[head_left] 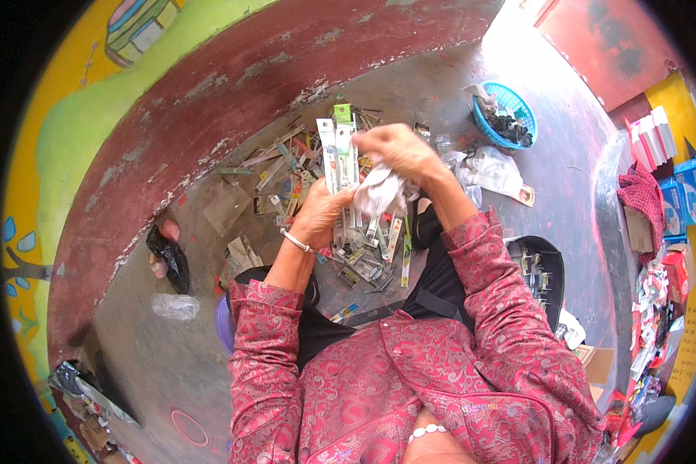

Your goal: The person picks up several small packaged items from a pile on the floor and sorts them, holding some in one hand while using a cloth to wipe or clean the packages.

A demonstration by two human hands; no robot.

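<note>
In front of my body, my left hand point(322, 215) is closed around the lower part of some long, narrow retail packs. One is a white hang-hole pack point(327, 147); beside it stands a green-topped pack point(345, 139) with a clear front. My right hand point(407, 157) grips a crumpled whitish cloth point(380, 192), which hangs against the right side of the packs. The cloth covers part of that hand's fingers. Below both hands, a loose pile of similar slim packs point(367, 263) spreads over the floor between my legs and beyond.
A turquoise basket point(486, 121) with dark and grey cloths stands at the far right, near a white plastic bag point(496, 172). A black tray point(555, 271) holds small items by my right side. Leftward lie a black bag point(175, 259) and clear plastic point(175, 306). Blue boxes point(688, 193) line the right wall.
</note>
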